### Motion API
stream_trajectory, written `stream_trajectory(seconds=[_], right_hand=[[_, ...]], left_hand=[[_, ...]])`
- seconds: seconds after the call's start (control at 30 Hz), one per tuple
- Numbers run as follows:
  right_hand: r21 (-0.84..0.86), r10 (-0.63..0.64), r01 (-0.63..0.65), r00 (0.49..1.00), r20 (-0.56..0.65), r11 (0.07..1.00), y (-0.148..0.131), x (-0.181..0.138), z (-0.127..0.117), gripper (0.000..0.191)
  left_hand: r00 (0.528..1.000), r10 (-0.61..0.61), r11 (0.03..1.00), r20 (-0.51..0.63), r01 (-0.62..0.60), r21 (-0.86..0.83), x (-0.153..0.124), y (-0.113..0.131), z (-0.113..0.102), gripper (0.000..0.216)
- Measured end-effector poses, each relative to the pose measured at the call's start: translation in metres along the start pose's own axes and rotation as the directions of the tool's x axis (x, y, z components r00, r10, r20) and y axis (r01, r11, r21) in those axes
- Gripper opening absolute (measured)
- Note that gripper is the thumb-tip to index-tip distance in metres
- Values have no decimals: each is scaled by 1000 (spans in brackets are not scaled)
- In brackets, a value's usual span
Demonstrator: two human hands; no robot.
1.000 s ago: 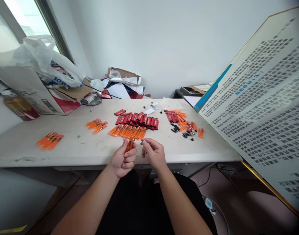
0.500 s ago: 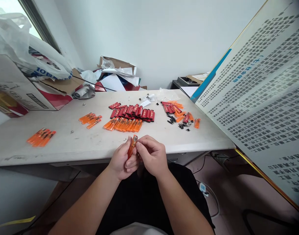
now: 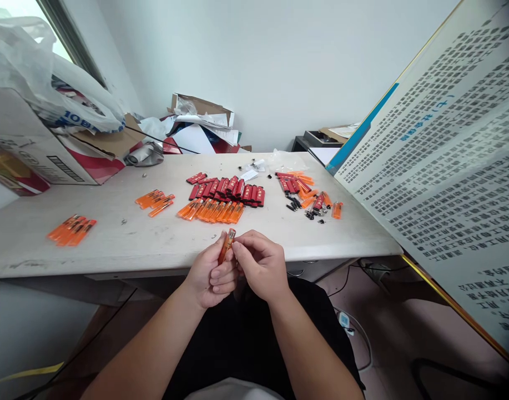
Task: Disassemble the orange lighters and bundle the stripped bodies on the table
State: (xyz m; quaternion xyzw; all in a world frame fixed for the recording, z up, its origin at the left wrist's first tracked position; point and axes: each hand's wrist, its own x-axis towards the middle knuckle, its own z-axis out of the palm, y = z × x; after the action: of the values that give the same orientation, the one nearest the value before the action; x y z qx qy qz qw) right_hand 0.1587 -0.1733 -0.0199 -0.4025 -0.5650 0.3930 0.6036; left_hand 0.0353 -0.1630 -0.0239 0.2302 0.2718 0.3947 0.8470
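An orange lighter with a metal top stands tilted in my left hand, just off the table's front edge. The fingers of that hand are wrapped round its body. My right hand is closed in a pinch, thumb and forefinger against the upper side of the lighter. Whatever lies between those fingertips, if anything, is hidden. Beyond the hands lies a row of orange lighters, with a pile of red lighters right behind it.
Smaller groups of orange lighters lie on the table's left. Black and metal lighter parts are heaped at the right among red and orange bodies. A large printed board leans along the right side; a cardboard box stands left.
The view has shifted very slightly. Both hands stay at the lighter, and my left fingers have moved a little around its body.
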Motion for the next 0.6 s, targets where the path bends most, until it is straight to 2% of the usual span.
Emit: stream_trajectory(seconds=[0.03, 0.07, 0.1, 0.13, 0.17, 0.2, 0.23, 0.27, 0.3, 0.33, 0.43, 0.5, 0.6], right_hand=[[-13, -8, 8, 1000, 2, 1000, 4, 1, -1, 18], [-38, -15, 15, 1000, -1, 999, 9, 2, -3, 19], [-79, -19, 18, 1000, -10, 997, 15, 5, -6, 20], [-137, -15, 12, 1000, -21, 990, 21, 9, -9, 21], [-210, -3, -5, 999, -39, 978, 28, 15, -12, 22], [-290, 14, -29, 998, -54, 957, 34, 22, -15, 24], [-373, 33, -55, 997, -66, 926, 40, 31, -17, 25], [-456, 53, -80, 996, -73, 886, 45, 40, -19, 26], [-531, 72, -97, 995, -67, 842, 50, 51, -19, 26], [-595, 92, -111, 994, -61, 796, 53, 61, -18, 25], [-717, 158, -144, 986, -47, 682, 61, 86, -12, 18], [-764, 202, -162, 978, -41, 625, 64, 97, -7, 14], [-812, 237, -179, 970, -52, 555, 68, 105, -2, 14]], left_hand=[[990, 105, 990, -98, -94, 107, 0, 5, -3, 48], [947, 256, 947, -192, -205, 249, 1, 12, -8, 46], [864, 431, 856, -260, -300, 421, 2, 23, -15, 44], [737, 616, 708, -279, -362, 606, 4, 37, -25, 40], [618, 745, 539, -251, -335, 773, 6, 53, -38, 35], [529, 828, 353, -187, -232, 906, 8, 70, -51, 31], [459, 881, 176, -113, -97, 979, 12, 88, -66, 26], [427, 902, 39, -56, 48, 998, 15, 104, -81, 23], [439, 898, -63, -29, 194, 979, 19, 119, -94, 24], [469, 883, -143, -21, 311, 939, 23, 130, -106, 27], [543, 839, -297, -29, 502, 812, 34, 147, -129, 33], [557, 828, -325, -64, 570, 755, 39, 148, -133, 38], [533, 835, -301, -133, 646, 701, 41, 146, -132, 43]])
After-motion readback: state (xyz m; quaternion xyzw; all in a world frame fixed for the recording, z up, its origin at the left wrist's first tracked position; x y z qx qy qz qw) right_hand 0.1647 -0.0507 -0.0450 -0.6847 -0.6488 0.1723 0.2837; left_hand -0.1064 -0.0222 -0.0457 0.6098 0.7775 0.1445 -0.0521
